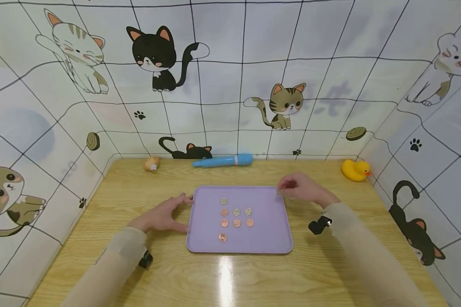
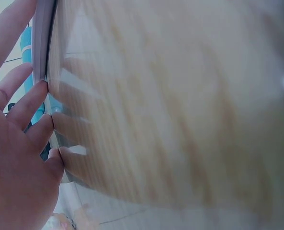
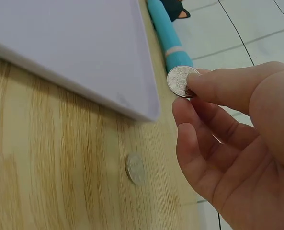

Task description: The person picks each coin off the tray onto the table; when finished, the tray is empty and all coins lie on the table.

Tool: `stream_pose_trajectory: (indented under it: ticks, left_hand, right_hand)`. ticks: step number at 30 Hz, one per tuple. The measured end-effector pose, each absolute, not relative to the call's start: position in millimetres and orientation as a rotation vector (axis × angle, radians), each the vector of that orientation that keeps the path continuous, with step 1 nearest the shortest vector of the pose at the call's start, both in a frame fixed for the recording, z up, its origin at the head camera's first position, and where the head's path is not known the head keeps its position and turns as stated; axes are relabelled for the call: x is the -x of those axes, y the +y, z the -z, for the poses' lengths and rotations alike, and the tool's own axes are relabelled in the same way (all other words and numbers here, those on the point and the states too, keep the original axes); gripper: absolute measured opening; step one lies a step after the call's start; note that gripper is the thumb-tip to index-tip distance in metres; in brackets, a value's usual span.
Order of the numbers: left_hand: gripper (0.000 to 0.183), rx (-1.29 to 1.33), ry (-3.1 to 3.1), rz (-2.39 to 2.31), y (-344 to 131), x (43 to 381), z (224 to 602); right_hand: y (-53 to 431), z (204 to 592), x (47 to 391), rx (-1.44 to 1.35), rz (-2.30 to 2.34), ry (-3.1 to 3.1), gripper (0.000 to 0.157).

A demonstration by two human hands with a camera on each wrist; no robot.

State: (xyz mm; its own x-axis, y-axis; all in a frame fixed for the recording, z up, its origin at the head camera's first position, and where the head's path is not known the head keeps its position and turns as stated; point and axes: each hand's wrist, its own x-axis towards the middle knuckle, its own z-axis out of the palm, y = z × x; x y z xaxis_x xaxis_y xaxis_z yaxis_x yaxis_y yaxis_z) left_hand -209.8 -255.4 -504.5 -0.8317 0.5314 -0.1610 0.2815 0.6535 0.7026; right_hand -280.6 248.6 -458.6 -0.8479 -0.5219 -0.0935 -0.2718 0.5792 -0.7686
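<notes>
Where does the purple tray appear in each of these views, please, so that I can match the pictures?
Head: the purple tray lies just below the centre of the picture.
Left wrist: only a narrow strip of its edge shows, at upper left.
Right wrist: part of it, with one corner, fills the upper left.
Shared landmark: the blue pen-shaped item, beyond the tray in the head view, at upper left in the left wrist, top and right of centre in the right wrist.

Ten coins [image 1: 236, 212], one tray [image 1: 269, 232]
</notes>
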Motion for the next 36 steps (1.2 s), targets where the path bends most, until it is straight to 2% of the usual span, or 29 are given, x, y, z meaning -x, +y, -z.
stream_pose_trajectory:
  ticks: [11,24,36]
  left_hand:
    - [0.079,-0.664,2.513,-1.014,-255.6,209.8,504.9]
    - [0.081,-0.688,2.522,-1.001,-256.4,210.4,505.1]
    - [0.08,-0.666,2.503,-1.031,-255.7,210.4,506.3]
  right_hand:
    - [286.4,463.4,280.5,0.615,1.029,2.624,0.017]
    - [306.8,476.1,282.3,0.497,0.95,2.612,0.008]
    - [307.1,481.4,282.0,0.576,0.793,2.698,0.004]
